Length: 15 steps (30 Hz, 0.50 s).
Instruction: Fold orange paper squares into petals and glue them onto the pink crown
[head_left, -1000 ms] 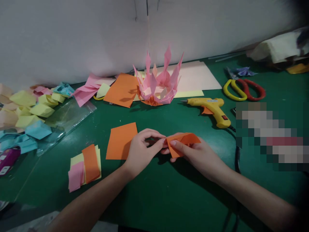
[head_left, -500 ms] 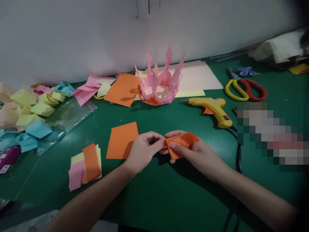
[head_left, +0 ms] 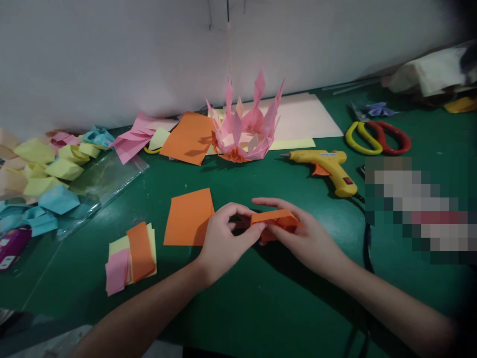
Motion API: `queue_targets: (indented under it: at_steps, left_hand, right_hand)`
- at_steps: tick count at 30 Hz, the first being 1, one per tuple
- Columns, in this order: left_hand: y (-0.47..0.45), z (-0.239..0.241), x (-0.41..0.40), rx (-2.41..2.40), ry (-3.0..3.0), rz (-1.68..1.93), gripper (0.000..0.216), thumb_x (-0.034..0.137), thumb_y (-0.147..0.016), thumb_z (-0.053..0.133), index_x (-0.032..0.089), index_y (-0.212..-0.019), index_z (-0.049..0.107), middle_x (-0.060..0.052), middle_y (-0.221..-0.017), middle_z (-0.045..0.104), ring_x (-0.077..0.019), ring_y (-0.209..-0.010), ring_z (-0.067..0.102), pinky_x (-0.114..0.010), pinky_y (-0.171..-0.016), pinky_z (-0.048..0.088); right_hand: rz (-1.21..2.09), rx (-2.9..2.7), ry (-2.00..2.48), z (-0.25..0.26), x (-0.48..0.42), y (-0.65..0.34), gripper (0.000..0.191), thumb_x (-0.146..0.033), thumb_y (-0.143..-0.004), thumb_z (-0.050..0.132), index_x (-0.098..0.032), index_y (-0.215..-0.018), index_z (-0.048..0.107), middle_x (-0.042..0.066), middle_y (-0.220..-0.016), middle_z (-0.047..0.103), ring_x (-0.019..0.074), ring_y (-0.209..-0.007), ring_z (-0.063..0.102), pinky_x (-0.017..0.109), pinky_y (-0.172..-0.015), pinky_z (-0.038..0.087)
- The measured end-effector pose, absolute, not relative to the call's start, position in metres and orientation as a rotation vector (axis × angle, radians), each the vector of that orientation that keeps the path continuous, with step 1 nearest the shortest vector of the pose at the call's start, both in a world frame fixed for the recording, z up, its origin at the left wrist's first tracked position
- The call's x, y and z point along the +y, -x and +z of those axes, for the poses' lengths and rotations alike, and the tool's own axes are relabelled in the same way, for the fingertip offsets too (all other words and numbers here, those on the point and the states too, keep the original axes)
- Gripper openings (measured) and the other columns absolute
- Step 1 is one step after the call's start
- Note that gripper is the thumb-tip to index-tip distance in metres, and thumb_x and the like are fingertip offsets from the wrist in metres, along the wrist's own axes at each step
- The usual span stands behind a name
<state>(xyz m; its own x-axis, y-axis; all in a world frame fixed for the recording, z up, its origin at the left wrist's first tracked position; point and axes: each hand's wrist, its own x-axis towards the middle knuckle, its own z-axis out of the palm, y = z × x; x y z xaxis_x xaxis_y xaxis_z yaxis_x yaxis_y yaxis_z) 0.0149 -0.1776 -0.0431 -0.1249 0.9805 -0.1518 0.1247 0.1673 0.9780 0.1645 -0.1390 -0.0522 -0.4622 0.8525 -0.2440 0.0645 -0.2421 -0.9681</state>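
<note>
Both left hand [head_left: 226, 241] and right hand [head_left: 311, 236] pinch folded orange paper [head_left: 274, 216]; the glue gun's [head_left: 337, 174] label [head_left: 328, 154] is unreadable.

I watch through one head-worn camera, set above the near side of the tabletop [head_left: 231, 308]. It faces forward and down, close enough that the left hand [head_left: 223, 243] and right hand [head_left: 307, 231] sit mid-view. The tabletop's far edge crosses the upper part, against a wall [head_left: 130, 59]; the near edge slants through the lower left.
</note>
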Motion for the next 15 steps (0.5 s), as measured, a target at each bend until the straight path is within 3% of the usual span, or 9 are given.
queue_targets:
  at_steps: [4,7,15]
  left_hand:
    - [-0.0182,-0.0434,-0.1810,1.427,-1.362,1.192,0.009,0.018,-0.071,0.064,0.016,-0.080,0.060,-0.004,-0.087,0.061,-0.0146,-0.078,0.061,-0.029,-0.072,0.053]
    - [-0.0178,-0.0438,-0.1822,1.423,-1.509,1.213,0.009,0.018,-0.073,0.064,0.016,-0.081,0.062,-0.005,-0.087,0.062,-0.0150,-0.080,0.060,-0.030,-0.074,0.053]
    - [-0.0178,-0.0464,-0.1829,1.294,-1.251,1.197,0.027,0.024,-0.066,0.075,0.017,-0.091,0.067,-0.007,-0.099,0.062,-0.0174,-0.087,0.063,-0.031,-0.078,0.054]
  right_hand:
    - [1.621,-1.496,1.130,-0.0553,-0.1377,-0.1661,0.023,-0.027,-0.073,0.061,-0.022,-0.094,0.067,0.003,-0.093,0.072,0.0178,-0.082,0.068,0.029,-0.073,0.055]
    - [1.591,-1.480,1.162,-0.0542,-0.1369,-0.1667,0.014,-0.029,-0.073,0.060,-0.023,-0.083,0.069,0.002,-0.086,0.072,0.0175,-0.081,0.068,0.029,-0.074,0.055]
    - [1.542,-1.412,1.239,-0.0585,-0.1359,-0.1698,0.017,-0.028,-0.071,0.064,-0.023,-0.085,0.071,0.002,-0.088,0.073,0.0189,-0.082,0.068,0.031,-0.077,0.054]
